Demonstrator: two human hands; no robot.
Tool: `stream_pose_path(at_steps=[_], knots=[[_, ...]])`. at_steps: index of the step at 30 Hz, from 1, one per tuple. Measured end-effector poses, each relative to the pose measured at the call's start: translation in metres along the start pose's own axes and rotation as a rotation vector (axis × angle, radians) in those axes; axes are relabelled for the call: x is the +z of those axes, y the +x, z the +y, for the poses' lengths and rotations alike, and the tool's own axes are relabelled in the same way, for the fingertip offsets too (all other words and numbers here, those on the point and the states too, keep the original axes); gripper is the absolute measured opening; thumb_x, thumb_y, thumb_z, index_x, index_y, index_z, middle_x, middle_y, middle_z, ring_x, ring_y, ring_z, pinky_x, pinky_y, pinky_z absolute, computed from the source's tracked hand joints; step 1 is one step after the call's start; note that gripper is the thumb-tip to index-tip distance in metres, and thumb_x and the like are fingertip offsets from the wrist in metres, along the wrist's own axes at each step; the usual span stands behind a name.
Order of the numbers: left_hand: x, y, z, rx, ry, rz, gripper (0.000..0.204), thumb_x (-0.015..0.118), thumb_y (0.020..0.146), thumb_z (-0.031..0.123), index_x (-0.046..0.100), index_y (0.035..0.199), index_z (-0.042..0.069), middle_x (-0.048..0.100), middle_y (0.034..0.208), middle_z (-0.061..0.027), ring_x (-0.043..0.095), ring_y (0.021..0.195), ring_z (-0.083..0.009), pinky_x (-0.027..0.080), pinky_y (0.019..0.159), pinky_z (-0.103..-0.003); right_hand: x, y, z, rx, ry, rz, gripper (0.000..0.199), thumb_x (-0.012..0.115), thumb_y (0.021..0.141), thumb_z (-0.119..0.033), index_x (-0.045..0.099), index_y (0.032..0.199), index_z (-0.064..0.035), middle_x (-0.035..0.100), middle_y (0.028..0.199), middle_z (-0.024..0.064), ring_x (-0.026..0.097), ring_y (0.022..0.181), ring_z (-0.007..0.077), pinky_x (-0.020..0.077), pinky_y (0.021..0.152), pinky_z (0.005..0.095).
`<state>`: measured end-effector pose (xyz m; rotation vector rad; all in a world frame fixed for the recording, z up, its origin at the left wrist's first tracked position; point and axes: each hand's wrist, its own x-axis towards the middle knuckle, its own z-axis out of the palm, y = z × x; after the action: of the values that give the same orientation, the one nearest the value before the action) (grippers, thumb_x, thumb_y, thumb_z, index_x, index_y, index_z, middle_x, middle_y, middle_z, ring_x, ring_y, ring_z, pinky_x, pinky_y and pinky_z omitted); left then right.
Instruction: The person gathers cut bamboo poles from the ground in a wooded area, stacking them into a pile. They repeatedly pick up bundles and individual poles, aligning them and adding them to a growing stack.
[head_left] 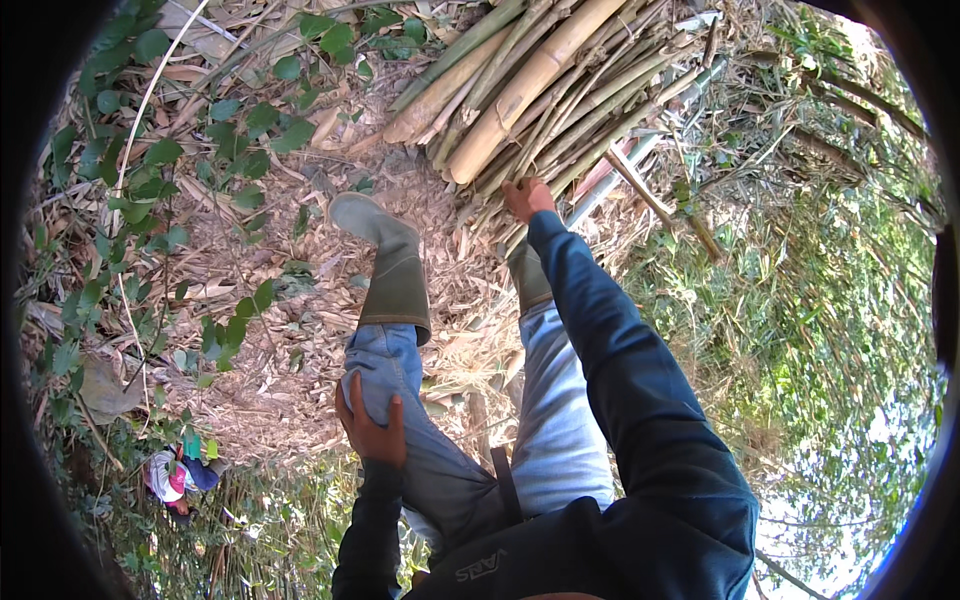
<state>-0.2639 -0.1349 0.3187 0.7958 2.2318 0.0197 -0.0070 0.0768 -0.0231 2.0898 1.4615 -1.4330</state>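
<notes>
- The ground (270,350), spread below and to the left of the right hand (532,200), is bare-looking soil thick with dry, tan leaves.
- Leafy green vines (240,140) climb over it, well to the left of the right hand's fingers.
- Green undergrowth (760,330) fills the outdoor space to their right, with bright light coming through at the lower right.
- Light lettering (480,568) marks the dark top (640,400), below both hands' fingers.
- A bundle of bamboo poles (525,95), thick and thin, lies just beyond the right hand's fingers, its near ends beside them.
- Those fingers are curled in at the thin stalks; I cannot tell whether they grip one.
- The left hand (378,432) has its fingers spread apart, resting on the left leg of the blue jeans (565,400).
- Green rubber boots (390,270) stand beyond the left fingers and just below the right ones.
- Another person (180,475) is well to the left of the left fingers, partly among the plants.
</notes>
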Motion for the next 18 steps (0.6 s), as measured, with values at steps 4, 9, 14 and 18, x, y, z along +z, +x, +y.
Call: stream_pose_path(at_steps=[4, 9, 14, 18], knots=[[0.000, 0.003, 0.005, 0.008, 0.001, -0.001, 0.066, 0.071, 0.076, 0.022, 0.044, 0.136, 0.012, 0.032, 0.140, -0.0226, 0.036, 0.129, -0.0414, 0.036, 0.103, -0.048, -0.005, -0.025, 0.020, -0.018, -0.014, 0.180, 0.049, 0.056, 0.088, -0.043, 0.064, 0.086, 0.0055, 0.063, 0.071, 0.0242, 0.065, 0.067, 0.0357, 0.0522, 0.064, 0.0419], [-0.003, 0.000, 0.001, 0.005, -0.003, 0.003, 0.064, 0.068, 0.079, 0.021, 0.043, 0.136, 0.008, 0.035, 0.137, -0.0217, 0.038, 0.128, -0.0396, 0.034, 0.104, -0.046, -0.011, -0.023, 0.013, 0.117, 0.203, -0.119, 0.046, 0.053, 0.089, -0.040, 0.064, 0.090, 0.0050, 0.065, 0.074, 0.0233, 0.067, 0.065, 0.0293, 0.0527, 0.059, 0.0411], [-0.006, 0.011, 0.008, 0.095, 0.016, 0.037, 0.063, 0.069, 0.079, 0.022, 0.043, 0.136, 0.009, 0.038, 0.135, -0.0223, 0.039, 0.126, -0.0401, 0.035, 0.103, -0.046, -0.018, 0.003, 0.001, 0.155, 0.059, -0.171, 0.048, 0.053, 0.089, -0.041, 0.067, 0.076, 0.0036, 0.065, 0.066, 0.0195, 0.066, 0.063, 0.0279, 0.0519, 0.056, 0.0404], [-0.007, 0.023, 0.003, 0.195, -0.049, 0.078, 0.069, 0.072, 0.075, 0.031, 0.045, 0.135, 0.013, 0.035, 0.139, -0.0211, 0.039, 0.126, -0.0416, 0.036, 0.102, -0.049, -0.010, -0.021, 0.014, -0.135, -0.216, -0.106, 0.046, 0.051, 0.089, -0.043, 0.069, 0.080, -0.0014, 0.066, 0.074, 0.0219, 0.064, 0.068, 0.0380, 0.0508, 0.065, 0.0418]])
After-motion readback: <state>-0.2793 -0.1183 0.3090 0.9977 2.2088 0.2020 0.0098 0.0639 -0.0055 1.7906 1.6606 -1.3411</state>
